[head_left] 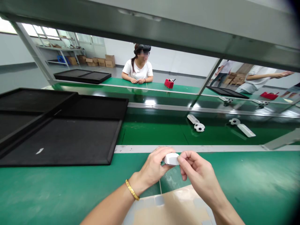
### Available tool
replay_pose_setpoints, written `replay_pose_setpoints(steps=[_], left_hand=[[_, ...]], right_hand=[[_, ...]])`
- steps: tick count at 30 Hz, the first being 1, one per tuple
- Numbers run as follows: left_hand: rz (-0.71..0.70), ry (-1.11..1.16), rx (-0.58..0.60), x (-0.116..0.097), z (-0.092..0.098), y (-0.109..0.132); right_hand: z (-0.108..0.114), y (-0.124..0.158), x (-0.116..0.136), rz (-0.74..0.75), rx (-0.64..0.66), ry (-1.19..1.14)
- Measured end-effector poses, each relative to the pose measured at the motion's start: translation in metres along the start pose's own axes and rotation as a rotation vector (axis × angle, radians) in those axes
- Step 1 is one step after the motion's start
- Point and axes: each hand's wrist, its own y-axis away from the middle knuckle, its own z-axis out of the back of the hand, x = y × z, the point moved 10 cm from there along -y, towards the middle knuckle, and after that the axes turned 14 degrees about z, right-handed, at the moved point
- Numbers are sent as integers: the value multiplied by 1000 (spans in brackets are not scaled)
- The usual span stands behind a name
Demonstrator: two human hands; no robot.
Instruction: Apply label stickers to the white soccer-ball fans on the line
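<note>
A person's left hand (151, 167), a gold bracelet (132, 189) at its wrist, and right hand (199, 173) pinch a small white block (171, 159) between curled fingers, both closed on it above a green table (42, 197). A tan and grey sheet (168, 207) lies just below the hands. A black tray (67, 140) sits to the left, its corner near the left hand, while open green surface runs off to the right. A white rail (211, 148) passes just beyond the hands; past it lie small soccer balls (199, 127) and white oblong pieces (246, 130).
</note>
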Motion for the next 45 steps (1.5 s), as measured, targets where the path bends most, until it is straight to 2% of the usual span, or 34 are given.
replay_pose_setpoints(steps=[23,31,33,35,37,38,39,41,43,45], left_hand=[[2,-11,-6,2,-1,0],[13,8,-32,3,2,-1],[25,6,-36,4,3,0],[17,-7,-32,4,3,2],[-7,-32,-15,4,1,4],[-16,-48,-8,7,1,3],[-17,-66,-6,10,1,1],[-3,-106,-25,21,4,-11],[-27,-142,-62,30,7,-34],[-105,-169,-89,35,6,-64]], right_hand=[[0,0,1,-13,10,55],[0,-6,3,135,12,233],[1,-7,-6,116,-15,118],[-7,-8,-24,42,-1,-162],[-22,-10,-44,-46,92,-418],[-24,-14,-56,-77,132,-458],[-18,-22,-69,-94,143,-421],[21,-47,-100,-93,36,-222],[82,-79,-128,-94,-145,-55],[156,-105,-156,-142,-343,132]])
